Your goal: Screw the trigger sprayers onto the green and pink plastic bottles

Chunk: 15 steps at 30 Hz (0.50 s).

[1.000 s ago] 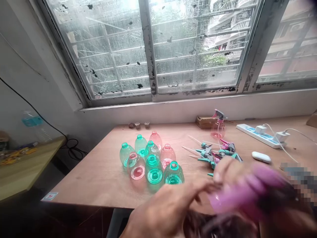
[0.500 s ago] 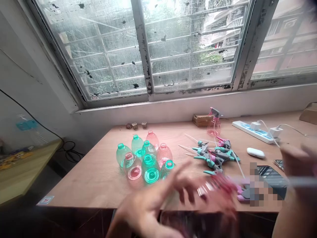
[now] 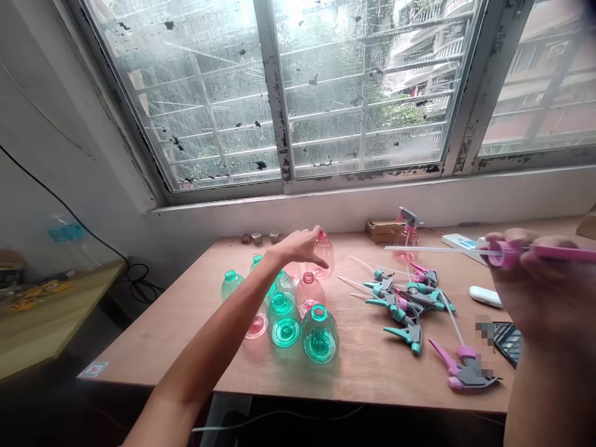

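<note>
Counter (image 3: pixel 158 347): front edge at 6 o'clock, left edge slanting at 8. Gap between green bottles (image 3: pixel 285 323) and sprayers (image 3: pixel 398 311) at their 3 o'clock. Left hand (image 3: pixel 305 244) pinching pink bottle (image 3: pixel 325 261) near neck, at 1 o'clock of green bottles; half second ago, bottle hung by front edge. Right hand (image 3: pixel 524 254) closed around pink sprayer (image 3: pixel 501 254), thin pale straw (image 3: pixel 437 249) pointing to 9 o'clock. Bottles see-through, round-bellied, narrow-necked; sprayers opaque, angular; counter smooth, wood-toned.
</note>
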Available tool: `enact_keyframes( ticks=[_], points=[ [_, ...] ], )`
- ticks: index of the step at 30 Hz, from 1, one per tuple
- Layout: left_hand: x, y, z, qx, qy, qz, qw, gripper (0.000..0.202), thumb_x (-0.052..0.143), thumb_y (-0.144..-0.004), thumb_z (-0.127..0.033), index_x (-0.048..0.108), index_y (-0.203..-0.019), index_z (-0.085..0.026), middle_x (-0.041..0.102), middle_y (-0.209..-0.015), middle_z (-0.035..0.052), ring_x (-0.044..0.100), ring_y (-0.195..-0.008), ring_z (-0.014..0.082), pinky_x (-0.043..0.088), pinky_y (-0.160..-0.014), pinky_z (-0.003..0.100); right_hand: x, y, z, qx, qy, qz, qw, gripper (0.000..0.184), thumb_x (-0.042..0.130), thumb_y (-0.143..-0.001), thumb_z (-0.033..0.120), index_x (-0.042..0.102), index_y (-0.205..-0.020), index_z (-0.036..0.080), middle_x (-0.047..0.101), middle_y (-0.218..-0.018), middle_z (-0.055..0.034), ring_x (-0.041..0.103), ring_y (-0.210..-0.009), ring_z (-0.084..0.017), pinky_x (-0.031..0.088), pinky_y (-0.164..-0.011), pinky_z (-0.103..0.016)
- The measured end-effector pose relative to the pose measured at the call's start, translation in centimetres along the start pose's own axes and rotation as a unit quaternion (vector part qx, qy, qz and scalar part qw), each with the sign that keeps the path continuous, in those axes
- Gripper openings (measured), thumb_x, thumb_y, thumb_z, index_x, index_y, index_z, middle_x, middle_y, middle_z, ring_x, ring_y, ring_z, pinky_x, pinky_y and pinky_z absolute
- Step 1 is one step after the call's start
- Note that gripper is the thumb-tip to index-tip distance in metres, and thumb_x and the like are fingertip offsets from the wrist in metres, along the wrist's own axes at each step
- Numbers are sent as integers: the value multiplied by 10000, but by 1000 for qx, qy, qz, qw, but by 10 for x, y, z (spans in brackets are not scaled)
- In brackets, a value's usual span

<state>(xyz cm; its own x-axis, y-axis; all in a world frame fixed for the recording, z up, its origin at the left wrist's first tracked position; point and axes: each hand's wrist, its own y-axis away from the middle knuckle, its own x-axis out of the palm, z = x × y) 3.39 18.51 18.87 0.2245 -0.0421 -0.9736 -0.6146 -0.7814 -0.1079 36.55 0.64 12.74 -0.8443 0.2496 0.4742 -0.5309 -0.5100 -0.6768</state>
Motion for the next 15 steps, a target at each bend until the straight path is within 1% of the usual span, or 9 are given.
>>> enact_keyframes(
  ticks=[2,3,4,5,6,7,10,13,15],
  points=[
    [8,-3,4,-12,-35,32,999,354,692,-1027,-336,632,-1338,-180,673,-1339,107,708,-1113,274,615,-935,483,2,0,-7,-16,54,-2,998,197,865,-705,170,826,-798,339,661,-841,-32,697,-946,-297,472,-1126,-592],
    [10,-3,6,-17,-48,47,998,360,696,-1024,-335,629,-1342,-180,673,-1338,107,710,-1109,273,617,-932,481,0,-1,-13,-37,118,3,992,171,860,-729,197,814,-837,321,714,-940,-49,710,-1000,-307,499,-1092,-579],
    [12,-3,9,-21,-59,59,996,362,699,-1022,-334,629,-1342,-180,673,-1338,107,711,-1108,273,618,-930,481,-2,-2,-21,-62,200,9,978,144,846,-764,235,799,-880,306,739,-1060,-69,707,-1070,-319,513,-1070,-566],
    [13,-2,12,-24,-68,69,995,365,702,-1020,-335,629,-1342,-180,672,-1340,108,710,-1108,274,619,-930,481,-6,-3,-31,-86,286,22,954,126,819,-802,276,785,-922,293,731,-1170,-87,689,-1145,-331,514,-1065,-554],
    [15,-1,14,-26,-76,77,994,369,707,-1017,-336,629,-1342,-180,671,-1343,108,709,-1110,275,619,-931,483,-9,-4,-43,-94,373,48,922,127,774,-842,320,773,-965,284,709,-1247,-99,663,-1201,-335,503,-1078,-543],
    [16,-1,17,-27,-83,83,993,371,710,-1015,-337,630,-1341,-180,669,-1346,109,708,-1113,276,618,-932,484,-11,-5,-56,-86,418,69,902,139,735,-859,330,767,-978,267,695,-1266,-117,641,-1228,-348,477,-1102,-553],
    [24,-1,20,-27,-97,93,991,371,709,-1016,-338,631,-1343,-181,666,-1351,109,705,-1119,277,617,-935,486,-8,2,-101,-24,470,150,869,158,622,-881,280,764,-926,227,691,-1236,-168,618,-1245,-395,455,-1101,-606],
    [32,-2,22,-25,-106,101,989,370,703,-1020,-336,628,-1348,-182,663,-1360,110,703,-1130,280,615,-942,489,2,21,-140,52,487,274,828,196,611,-791,131,774,-835,231,703,-1257,-159,641,-1268,-366,502,-1085,-524],
    [35,-2,22,-22,-110,110,988,370,701,-1021,-335,627,-1350,-183,661,-1363,110,701,-1135,281,613,-945,490,4,34,-155,89,484,346,799,293,626,-705,60,800,-858,240,724,-1281,-137,631,-1319,-347,499,-1107,-473]
  ],
)
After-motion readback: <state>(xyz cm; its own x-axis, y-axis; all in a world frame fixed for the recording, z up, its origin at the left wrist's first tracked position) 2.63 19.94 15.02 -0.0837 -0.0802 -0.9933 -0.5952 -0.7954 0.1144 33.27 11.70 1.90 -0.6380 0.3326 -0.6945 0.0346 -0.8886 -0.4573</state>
